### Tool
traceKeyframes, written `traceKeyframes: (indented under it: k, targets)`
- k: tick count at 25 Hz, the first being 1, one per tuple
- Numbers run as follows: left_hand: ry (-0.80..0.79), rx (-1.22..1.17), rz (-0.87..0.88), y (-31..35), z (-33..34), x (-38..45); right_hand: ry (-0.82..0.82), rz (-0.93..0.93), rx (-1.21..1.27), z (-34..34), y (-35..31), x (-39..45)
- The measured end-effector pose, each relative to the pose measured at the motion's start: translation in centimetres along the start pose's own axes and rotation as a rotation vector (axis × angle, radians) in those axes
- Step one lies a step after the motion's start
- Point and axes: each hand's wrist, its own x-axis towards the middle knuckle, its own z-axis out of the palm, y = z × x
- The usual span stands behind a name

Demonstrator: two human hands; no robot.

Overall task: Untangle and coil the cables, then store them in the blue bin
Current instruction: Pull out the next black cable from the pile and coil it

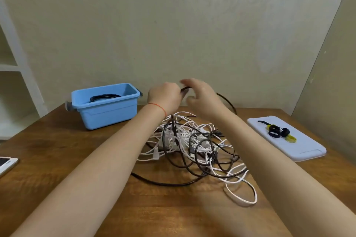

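A tangle of white and dark cables lies in the middle of the wooden table. My left hand is raised above the tangle's far side and grips a dark cable that arcs to the right behind my right hand and drops to the table. My right hand is blurred, close beside the left, fingers loosely spread near that cable. The blue bin stands at the back left with one coiled black cable inside.
A white tray at the right holds black and yellow cable ties. A phone lies at the table's left edge. White shelving stands at the left, and a wall runs close behind the table.
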Motion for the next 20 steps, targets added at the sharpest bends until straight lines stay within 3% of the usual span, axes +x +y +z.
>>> traceKeyframes:
  k: [1,3,8,10,13,15,17,20]
  targets:
    - [0.023,0.017,0.008,0.5,-0.3,0.1,-0.036,-0.05,-0.018,0.5,-1.1,0.2]
    - [0.013,-0.013,0.023,0.5,0.0,0.0,-0.092,0.022,-0.081,1.0,-1.0,0.6]
    - [-0.357,-0.291,0.0,-2.5,3.8,-2.4,-0.369,0.119,-0.056,0.1,2.0,-0.5]
    - [-0.383,-0.447,-0.017,-3.4,4.9,-3.3,-0.272,0.124,0.178,-0.2,1.8,-0.1]
    - [-0.299,-0.594,-0.02,-3.0,5.1,-3.0,0.185,0.153,0.61,-1.3,-0.1,2.0]
    - [-0.297,-0.642,-0.03,-2.5,4.6,-3.0,0.367,0.196,0.75,-1.8,-0.8,3.0]
    - [-0.327,-0.673,-0.025,-3.0,4.3,-3.4,0.401,0.288,0.72,-1.9,0.1,3.1]
    - [-0.279,-0.69,-0.016,-4.5,3.2,-3.0,0.274,0.483,0.446,-1.6,3.6,2.2]
